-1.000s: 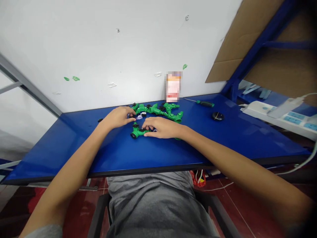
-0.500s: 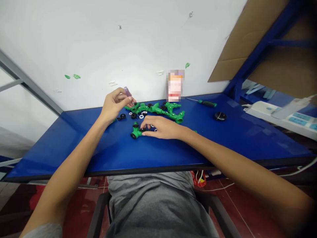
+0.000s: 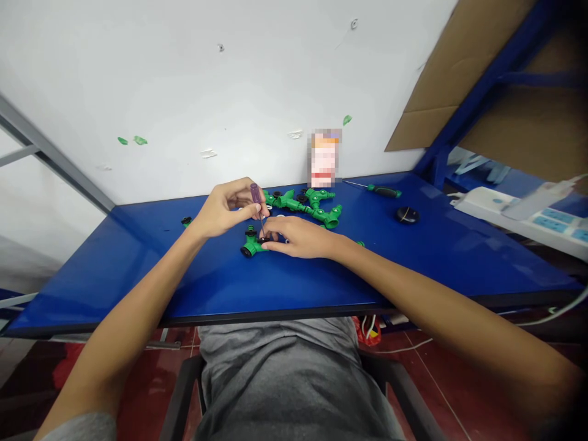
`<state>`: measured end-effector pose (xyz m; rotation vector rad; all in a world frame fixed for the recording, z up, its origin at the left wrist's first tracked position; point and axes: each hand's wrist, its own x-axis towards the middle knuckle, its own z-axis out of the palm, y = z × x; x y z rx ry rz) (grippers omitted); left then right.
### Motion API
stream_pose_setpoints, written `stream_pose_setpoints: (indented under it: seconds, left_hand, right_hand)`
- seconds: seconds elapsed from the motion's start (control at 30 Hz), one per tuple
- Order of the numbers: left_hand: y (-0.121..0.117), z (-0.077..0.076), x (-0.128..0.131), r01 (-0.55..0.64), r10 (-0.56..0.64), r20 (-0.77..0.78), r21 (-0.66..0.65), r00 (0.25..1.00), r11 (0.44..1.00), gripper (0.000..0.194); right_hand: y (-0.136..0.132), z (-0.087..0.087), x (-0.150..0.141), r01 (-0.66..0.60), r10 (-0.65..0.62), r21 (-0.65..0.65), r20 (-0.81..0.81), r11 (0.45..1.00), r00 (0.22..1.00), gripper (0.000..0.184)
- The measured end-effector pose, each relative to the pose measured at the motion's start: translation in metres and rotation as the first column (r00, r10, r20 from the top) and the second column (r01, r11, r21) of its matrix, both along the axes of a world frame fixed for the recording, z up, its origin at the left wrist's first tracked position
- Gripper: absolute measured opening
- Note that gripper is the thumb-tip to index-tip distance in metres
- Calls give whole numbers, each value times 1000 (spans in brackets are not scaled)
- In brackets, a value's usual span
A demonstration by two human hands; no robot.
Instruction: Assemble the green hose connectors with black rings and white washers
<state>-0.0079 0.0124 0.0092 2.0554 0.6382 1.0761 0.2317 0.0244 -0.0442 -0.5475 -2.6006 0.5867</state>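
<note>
Fingers (image 3: 277,225) (right hand (image 3: 304,237)) hide — partly — the green fitting (image 3: 250,245).

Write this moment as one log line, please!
left hand: holds purple-handled screwdriver, pointing down toward green fitting | right hand: holds green fitting | blue table: green-handled screwdriver, black round object

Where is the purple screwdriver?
In the head view, the screwdriver is left of centre in the left hand, tip down near the right hand and green fitting.
</note>
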Motion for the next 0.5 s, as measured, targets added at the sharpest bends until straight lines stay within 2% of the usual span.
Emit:
stream_pose_setpoints:
  seconds: [0.37,0.5]
  left_hand:
    - [-1,4,-1,50,-49,-113,8,992,999,14]
    - [1,1,2,86,-84,-83,18,993,996,10]
  right_hand:
    - [0,-1,0,-2,2,16,3,1000,1000,21]
    - [-3,4,-1,24,-34,-89,-111,996,993,27]
